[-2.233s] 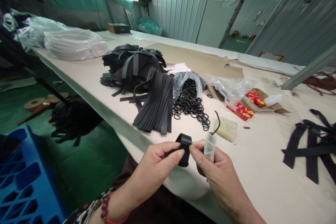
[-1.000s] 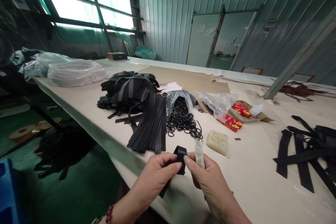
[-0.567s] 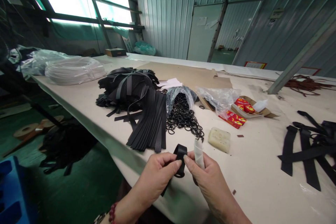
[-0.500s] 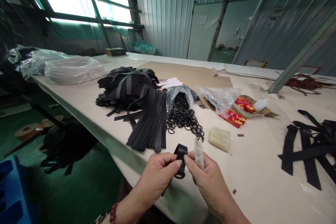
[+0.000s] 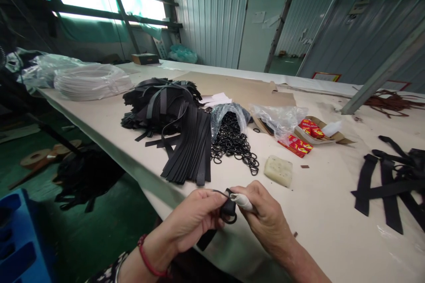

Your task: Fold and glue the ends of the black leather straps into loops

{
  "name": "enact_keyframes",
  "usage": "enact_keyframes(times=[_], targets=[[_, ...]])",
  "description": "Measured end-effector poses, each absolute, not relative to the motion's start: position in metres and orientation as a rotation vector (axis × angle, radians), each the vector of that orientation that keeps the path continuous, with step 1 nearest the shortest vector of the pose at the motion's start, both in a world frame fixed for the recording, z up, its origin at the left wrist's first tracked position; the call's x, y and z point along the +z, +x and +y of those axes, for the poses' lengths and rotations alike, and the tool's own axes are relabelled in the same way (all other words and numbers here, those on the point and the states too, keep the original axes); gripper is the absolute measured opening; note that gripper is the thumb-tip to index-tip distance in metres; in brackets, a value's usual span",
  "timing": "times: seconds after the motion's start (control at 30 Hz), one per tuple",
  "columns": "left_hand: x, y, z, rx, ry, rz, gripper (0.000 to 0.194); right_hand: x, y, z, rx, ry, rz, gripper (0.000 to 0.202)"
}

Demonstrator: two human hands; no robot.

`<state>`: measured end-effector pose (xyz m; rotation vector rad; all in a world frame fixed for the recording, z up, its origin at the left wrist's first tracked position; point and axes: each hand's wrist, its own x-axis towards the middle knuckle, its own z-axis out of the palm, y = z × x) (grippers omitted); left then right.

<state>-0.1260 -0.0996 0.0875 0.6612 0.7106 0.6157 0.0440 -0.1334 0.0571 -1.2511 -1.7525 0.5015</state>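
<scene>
My left hand (image 5: 195, 217) is closed on a black strap (image 5: 227, 208), which is folded over into a loop. A black metal ring (image 5: 234, 218) hangs at the lower end of the loop, and the strap's tail (image 5: 206, 239) drops below my fingers. My right hand (image 5: 267, 216) grips a tool with a white wrapped handle (image 5: 243, 202), pointing left against the top of the loop. Its tip is too small to make out. Beyond my hands lie a fan of black straps (image 5: 191, 150) and a heap of black rings (image 5: 232, 139) spilling from a plastic bag (image 5: 219, 119).
A yellowish block (image 5: 278, 170) sits beyond my right hand. Red and yellow boxes (image 5: 299, 145) lie near clear plastic. More black straps (image 5: 392, 190) are piled at the right. A white coil (image 5: 93, 83) rests at the far left of the table (image 5: 332, 212).
The white-handled tool has tipped from upright to nearly level, its end now at the strap loop. My right hand has turned with it. The view has shifted slightly.
</scene>
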Motion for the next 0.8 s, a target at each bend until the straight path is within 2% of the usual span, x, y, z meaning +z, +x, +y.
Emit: enact_keyframes(times=[0.13, 0.27, 0.37, 0.53, 0.8], targets=[[0.086, -0.133, -0.099, 0.731, 0.723, 0.801, 0.019, 0.071, 0.038, -0.136, 0.756, -1.458, -1.449, 0.010], [0.085, -0.129, -0.107, 0.787, 0.887, 0.944, 0.021, 0.082, 0.030, -0.139, 1.338, -1.572, -0.921, 0.030], [0.084, -0.121, -0.114, 0.777, 0.949, 0.850, 0.024, 0.085, 0.026, -0.140, 1.538, -1.502, -0.789, 0.039], [0.079, -0.116, -0.119, 0.812, 0.892, 0.867, 0.023, 0.083, 0.024, -0.143, 1.587, -1.467, -0.771, 0.042], [0.080, -0.117, -0.115, 0.882, 0.850, 0.843, 0.019, 0.074, 0.025, -0.135, 1.351, -1.603, -1.013, 0.037]])
